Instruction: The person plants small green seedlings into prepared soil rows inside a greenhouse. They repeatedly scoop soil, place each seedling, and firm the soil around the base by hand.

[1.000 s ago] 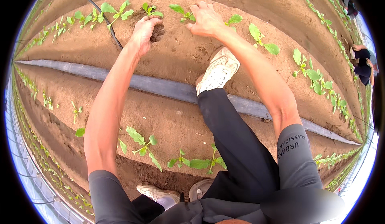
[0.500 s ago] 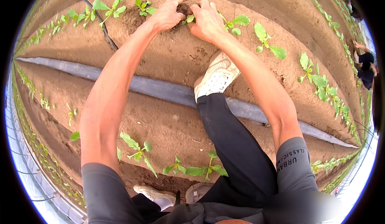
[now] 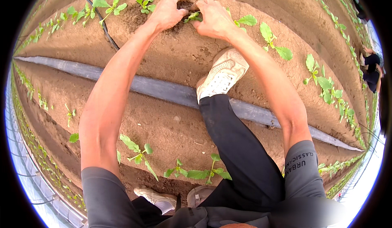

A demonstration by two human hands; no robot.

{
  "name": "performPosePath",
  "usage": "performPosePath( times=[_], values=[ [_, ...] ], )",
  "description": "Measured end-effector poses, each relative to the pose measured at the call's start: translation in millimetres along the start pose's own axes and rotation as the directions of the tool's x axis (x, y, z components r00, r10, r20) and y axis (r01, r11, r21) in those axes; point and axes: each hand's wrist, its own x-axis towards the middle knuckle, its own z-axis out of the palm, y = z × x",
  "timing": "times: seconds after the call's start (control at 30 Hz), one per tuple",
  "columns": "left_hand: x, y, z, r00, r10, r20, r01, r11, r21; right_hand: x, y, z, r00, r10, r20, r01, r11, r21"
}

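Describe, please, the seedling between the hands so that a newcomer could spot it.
Find the long grey strip, then the soil ridge above it. On that ridge, only one small green seedling sits between the left hand and right hand.

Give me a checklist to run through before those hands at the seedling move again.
1. Left hand beside the seedling: ok, it is on the seedling's left, at the dark soil.
2. Right hand beside the seedling: ok, on its right.
3. Firm grip: cannot tell, the contact is hidden.
4. Seedling upright: cannot tell, the right hand covers part of it.
5. Hose clear of both hands: ok, it lies apart, to the left.
6. Front shoe off the plants: ok, no leaves show under it.
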Motion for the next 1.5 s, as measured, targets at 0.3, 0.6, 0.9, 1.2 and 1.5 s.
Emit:
performPosePath(
  times=[0.3, 0.6, 0.9, 1.2, 1.5],
  values=[
    [-4, -12, 14, 0.998, 0.042, -0.038, -0.037, 0.992, 0.122, 61, 12, -17, 0.984, -0.159, 0.08, 0.144, 0.974, 0.175],
    [-19, 3, 9, 0.995, -0.101, -0.009, 0.101, 0.992, 0.078, 68, 25, -9, 0.97, -0.035, 0.242, 0.033, 0.999, 0.01],
    [-24, -6, 13, 0.992, 0.094, -0.086, -0.078, 0.982, 0.173, 69, 24, -25, 0.895, 0.138, 0.424, -0.161, 0.987, 0.019],
    [-23, -2, 25, 0.984, 0.051, -0.17, -0.03, 0.992, 0.122, 69, 24, -10, 0.903, 0.219, 0.37, -0.279, 0.953, 0.116],
    [-21, -7, 21, 0.973, -0.232, 0.005, 0.22, 0.914, -0.341, 67, 30, -12, 0.914, 0.213, 0.345, -0.274, 0.952, 0.139]
  ],
)
